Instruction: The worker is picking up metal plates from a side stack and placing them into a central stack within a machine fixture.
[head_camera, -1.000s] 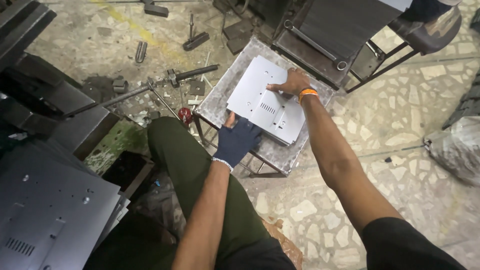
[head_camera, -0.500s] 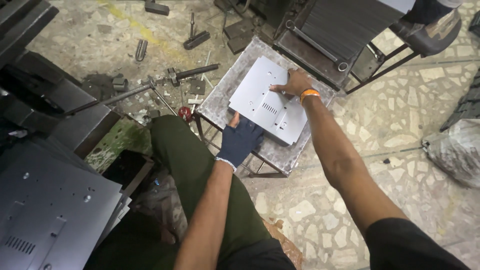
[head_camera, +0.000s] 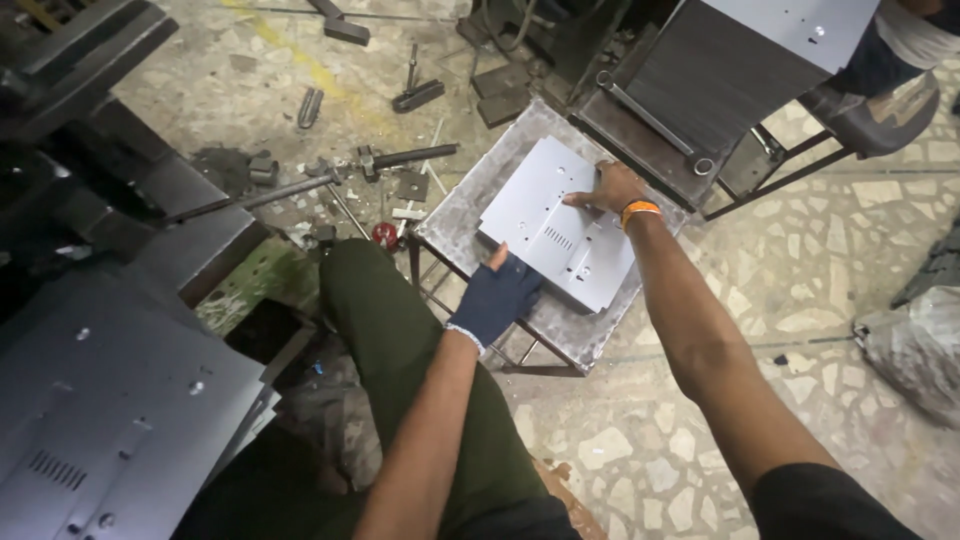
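Observation:
A stack of grey sheet-metal plates (head_camera: 556, 222) with small holes and a slotted vent lies on a low metal stool (head_camera: 452, 222). My left hand (head_camera: 497, 294), in a dark blue glove, grips the near edge of the top plate. At the far edge, my bare right hand (head_camera: 610, 188), with an orange band at the wrist, presses on the same plate. My knee in green trousers (head_camera: 380, 300) is just left of the stool.
More grey plates (head_camera: 100, 420) are stacked at the lower left beside a dark machine (head_camera: 90, 170). Metal bars, tools and scraps (head_camera: 400, 100) litter the floor beyond. A dark metal stand (head_camera: 690, 90) carries another plate behind the stool. A grey sack (head_camera: 915, 350) lies at right.
Both hands stay on the plate; the view has shifted slightly, and the plate seems nudged a little on the stool.

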